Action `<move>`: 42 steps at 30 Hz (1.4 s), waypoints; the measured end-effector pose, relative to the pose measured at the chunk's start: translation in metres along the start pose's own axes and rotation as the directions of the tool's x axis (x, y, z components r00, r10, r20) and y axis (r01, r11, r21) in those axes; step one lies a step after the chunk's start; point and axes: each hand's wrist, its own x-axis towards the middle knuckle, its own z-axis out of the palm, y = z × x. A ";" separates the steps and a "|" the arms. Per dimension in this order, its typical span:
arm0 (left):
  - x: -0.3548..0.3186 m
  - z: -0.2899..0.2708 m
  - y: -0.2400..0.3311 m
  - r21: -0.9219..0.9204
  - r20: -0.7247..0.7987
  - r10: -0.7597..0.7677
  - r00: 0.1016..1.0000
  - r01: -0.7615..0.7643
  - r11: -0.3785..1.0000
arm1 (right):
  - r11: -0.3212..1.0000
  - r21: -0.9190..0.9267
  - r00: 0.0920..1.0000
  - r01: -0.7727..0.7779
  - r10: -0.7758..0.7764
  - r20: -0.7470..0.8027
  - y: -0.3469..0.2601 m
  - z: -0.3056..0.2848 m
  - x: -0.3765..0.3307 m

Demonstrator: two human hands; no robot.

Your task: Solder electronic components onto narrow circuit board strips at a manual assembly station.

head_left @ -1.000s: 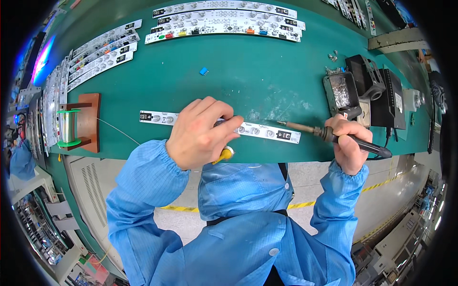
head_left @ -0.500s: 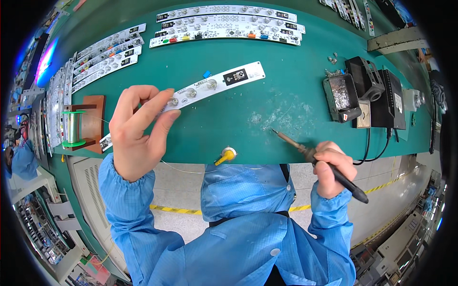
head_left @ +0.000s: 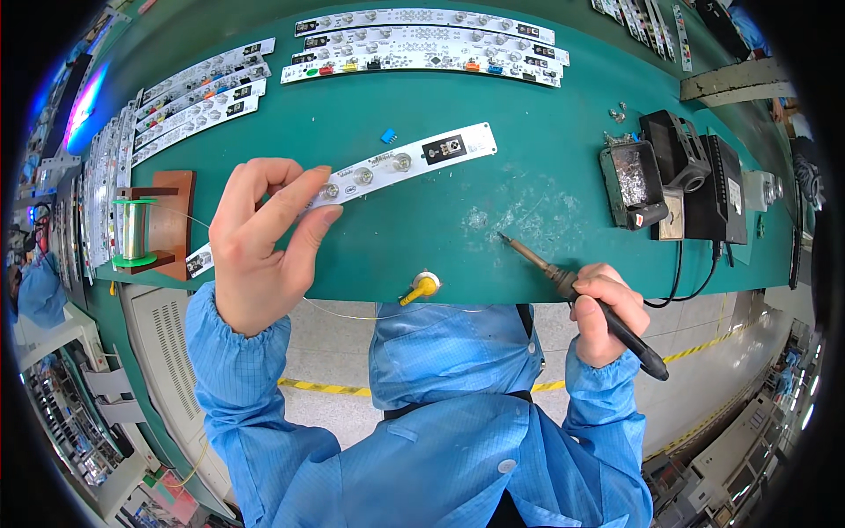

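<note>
Pinched between the thumb and fingers of my left hand point(head_left: 268, 238) is a long, curved white circuit board point(head_left: 385, 172) with clear round parts and a black square part near its right end. The hand hides its middle, and its other end shows at the lower left. My right hand point(head_left: 607, 312) is wrapped round the dark handle of a soldering iron point(head_left: 539, 261), whose tip points up and left over a whitish, scuffed patch of the green mat. Just beyond the held board lies a small blue connector point(head_left: 389, 135).
A solder wire spool point(head_left: 135, 232) stands on a brown wooden holder point(head_left: 172, 220) at left. Several white boards point(head_left: 427, 40) lie along the back, more at far left. At right are a black solder-scrap tray point(head_left: 632, 180) and iron stand point(head_left: 676, 150). A yellow plug point(head_left: 422, 287) sits at the near edge.
The held board and my left hand have shifted slightly right and down in the picture. My right hand has drawn a little left, and the iron's handle has moved with it.
</note>
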 end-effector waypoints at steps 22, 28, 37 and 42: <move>-0.006 -0.001 0.000 0.004 -0.012 -0.004 1.000 0.004 1.000 | 0.999 -0.033 1.000 0.005 -0.006 -0.018 -0.001 0.014 0.000; -0.004 -0.002 0.000 0.021 -0.017 0.008 1.000 -0.008 1.000 | 0.998 -0.037 0.997 -0.046 0.044 -0.055 0.002 0.009 0.000; -0.003 -0.010 0.012 0.037 -0.026 0.032 0.999 -0.031 0.999 | 0.999 -0.048 0.992 -0.011 0.005 -0.127 -0.003 -0.005 -0.011; -0.006 -0.010 0.041 0.036 0.058 0.152 0.987 -0.155 0.987 | 0.876 -0.482 0.879 -0.029 -0.207 -0.429 0.014 -0.027 -0.034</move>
